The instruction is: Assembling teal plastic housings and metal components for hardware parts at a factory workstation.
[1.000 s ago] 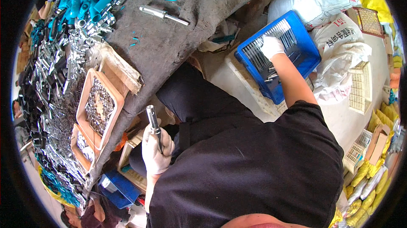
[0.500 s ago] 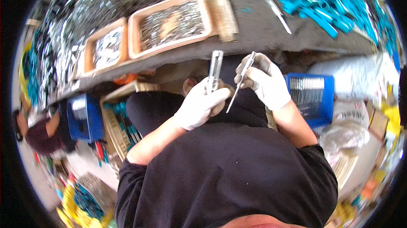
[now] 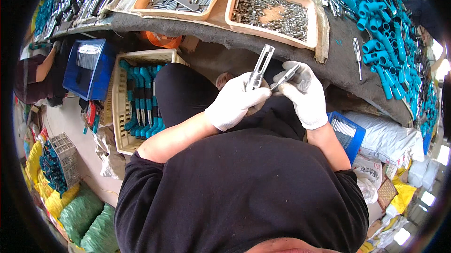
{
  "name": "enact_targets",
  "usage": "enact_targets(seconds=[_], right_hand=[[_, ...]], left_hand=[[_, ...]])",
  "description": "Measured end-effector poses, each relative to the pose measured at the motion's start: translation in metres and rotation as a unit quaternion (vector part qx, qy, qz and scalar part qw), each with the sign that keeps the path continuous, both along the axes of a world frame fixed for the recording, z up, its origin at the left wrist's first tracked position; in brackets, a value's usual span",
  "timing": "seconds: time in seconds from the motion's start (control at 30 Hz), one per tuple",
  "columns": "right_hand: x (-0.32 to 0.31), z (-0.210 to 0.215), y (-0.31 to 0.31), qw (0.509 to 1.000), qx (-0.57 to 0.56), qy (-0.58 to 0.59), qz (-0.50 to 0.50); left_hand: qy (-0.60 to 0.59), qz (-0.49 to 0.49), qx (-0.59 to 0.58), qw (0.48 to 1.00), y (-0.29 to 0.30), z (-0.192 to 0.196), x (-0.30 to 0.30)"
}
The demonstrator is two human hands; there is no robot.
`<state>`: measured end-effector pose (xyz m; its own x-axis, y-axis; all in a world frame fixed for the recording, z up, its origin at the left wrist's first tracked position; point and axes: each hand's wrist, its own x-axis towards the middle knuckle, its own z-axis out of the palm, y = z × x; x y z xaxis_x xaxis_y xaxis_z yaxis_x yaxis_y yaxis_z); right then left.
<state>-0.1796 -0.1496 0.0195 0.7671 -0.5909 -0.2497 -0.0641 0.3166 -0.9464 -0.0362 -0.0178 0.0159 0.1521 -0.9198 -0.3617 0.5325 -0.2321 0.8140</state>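
My left hand (image 3: 235, 104), in a white glove, is closed round the lower part of a slotted metal tube (image 3: 256, 78). The tube is shiny and tilts up and to the right, with a long slot along its side. Just to the right, my gloved right hand (image 3: 306, 97) pinches a slim metal rod (image 3: 287, 75) between thumb and fingers. The rod slants down toward my left hand; its lower end lies close to those fingers, and I cannot tell whether they touch. Both hands are above my lap, in front of the bench edge.
On the dark bench (image 3: 188, 29), a tray of flat metal strips (image 3: 210, 15) and a tray of small metal parts (image 3: 268, 31) stand ahead. Teal tubes (image 3: 386, 55) pile up at right, beside a loose metal piece (image 3: 357, 58). A cream crate (image 3: 123, 146) holds teal-handled tools. Blue bins (image 3: 96, 92) flank me.
The view has swung, so the bench and trays appear shifted. My hands have come closer together, and the rod in my right hand now points toward my left hand.
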Motion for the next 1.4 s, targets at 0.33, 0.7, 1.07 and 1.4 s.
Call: enact_targets(seconds=[0.33, 0.7, 1.07, 1.4], right_hand=[[0.025, 0.026, -0.011, 0.885, -0.339, 0.129, 0.291], [0.023, 0.086, -0.048, 0.761, -0.626, 0.119, 0.126], [0.03, 0.066, -0.027, 0.756, -0.614, 0.047, 0.223], [0.01, 0.045, -0.028, 0.92, -0.322, -0.009, 0.225]], left_hand=[[-0.025, -0.075, -0.008, 0.997, 0.022, -0.018, 0.028], [0.104, -0.046, -0.026, 0.993, 0.031, -0.016, 0.044], [0.106, -0.044, -0.061, 0.992, 0.033, -0.008, 0.033], [0.164, -0.103, -0.036, 0.98, 0.031, -0.01, 0.037]])
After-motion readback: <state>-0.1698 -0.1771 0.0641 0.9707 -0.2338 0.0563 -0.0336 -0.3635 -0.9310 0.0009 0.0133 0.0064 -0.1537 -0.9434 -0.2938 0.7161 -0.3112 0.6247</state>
